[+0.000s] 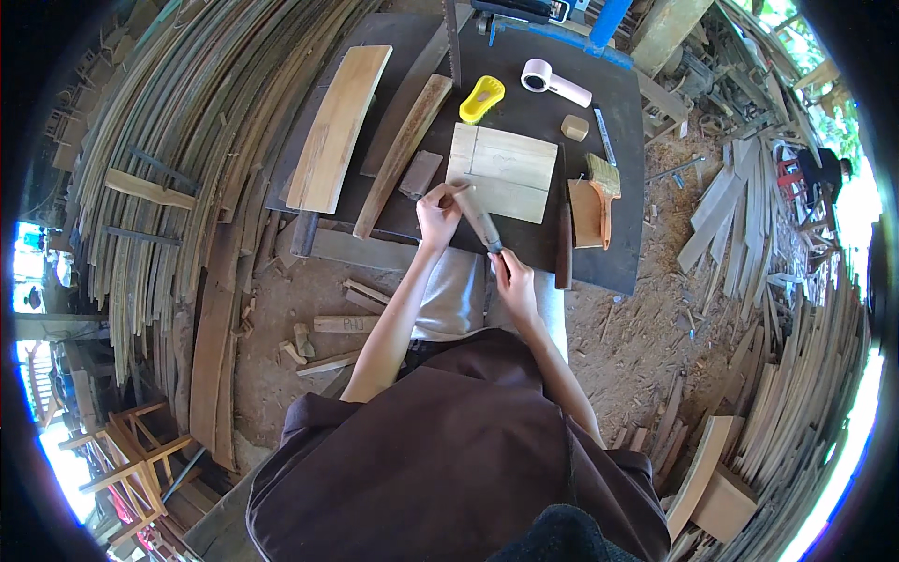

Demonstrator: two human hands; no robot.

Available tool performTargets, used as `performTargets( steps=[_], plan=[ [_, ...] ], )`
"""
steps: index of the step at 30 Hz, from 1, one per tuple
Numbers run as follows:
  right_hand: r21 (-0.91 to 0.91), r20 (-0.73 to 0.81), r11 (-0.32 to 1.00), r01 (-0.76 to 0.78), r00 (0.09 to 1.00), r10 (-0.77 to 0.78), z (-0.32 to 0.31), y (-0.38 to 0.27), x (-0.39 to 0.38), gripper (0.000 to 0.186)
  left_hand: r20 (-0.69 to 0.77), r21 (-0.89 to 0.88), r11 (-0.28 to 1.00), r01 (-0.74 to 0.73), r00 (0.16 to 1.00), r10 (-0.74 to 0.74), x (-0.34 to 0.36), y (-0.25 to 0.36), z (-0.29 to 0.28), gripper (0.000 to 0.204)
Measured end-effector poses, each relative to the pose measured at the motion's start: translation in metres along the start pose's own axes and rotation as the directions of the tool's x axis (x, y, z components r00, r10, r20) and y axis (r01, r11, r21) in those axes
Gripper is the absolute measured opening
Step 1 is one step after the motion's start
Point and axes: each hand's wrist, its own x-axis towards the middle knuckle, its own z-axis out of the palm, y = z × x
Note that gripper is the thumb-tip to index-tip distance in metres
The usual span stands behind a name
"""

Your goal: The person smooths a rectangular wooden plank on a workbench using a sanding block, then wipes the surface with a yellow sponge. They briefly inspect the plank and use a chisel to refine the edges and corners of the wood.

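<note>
In front of me, over the near edge of a dark table [403,221], I hold a slim tan wooden-looking piece [478,215] with a greyish lower part and a dark end. My left hand [438,217] is closed round its upper end, fingers pinched. Lower down, my right hand [513,283] grips the dark end between thumb and fingers. Motion blur and my fingers hide its exact kind. Just beyond lies a pale flat board [506,173] with a dark line across it. Beside my left hand rests a small grey-brown block [421,175].
Long planks [342,131] and a curved wood strip [403,155] lie left on the table. Behind are a yellow foot-shaped item [481,99] and a pale pink handled device [560,86]. A wide brush [602,178] lies right. Stacked timber [187,122] flanks the floor.
</note>
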Motion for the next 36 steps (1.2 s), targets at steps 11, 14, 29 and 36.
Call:
performTargets(
  steps=[11, 14, 29, 36],
  plan=[
    [0.053, -0.18, 0.99, -0.132, 0.974, 0.14, -0.015, 0.008, -0.009, 0.014, -0.045, -0.021, 0.994, -0.11, 0.993, 0.108, 0.002, 0.008, -0.005, 0.011],
    [0.163, -0.199, 0.957, -0.241, 0.942, 0.271, -0.015, 0.02, -0.01, 0.019, -0.018, 0.103, 0.979, -0.177, 0.983, 0.18, 0.003, 0.0, -0.004, 0.011],
    [0.157, -0.179, 0.962, -0.222, 0.952, 0.249, -0.014, 0.02, -0.011, 0.023, -0.034, 0.086, 0.988, -0.13, 0.991, 0.133, 0.001, 0.007, -0.002, 0.008],
    [0.169, -0.161, 0.953, -0.254, 0.946, 0.28, -0.017, 0.017, -0.01, 0.022, -0.018, 0.092, 0.991, -0.098, 0.995, 0.1, 0.0, -0.001, -0.004, 0.007]
  ],
)
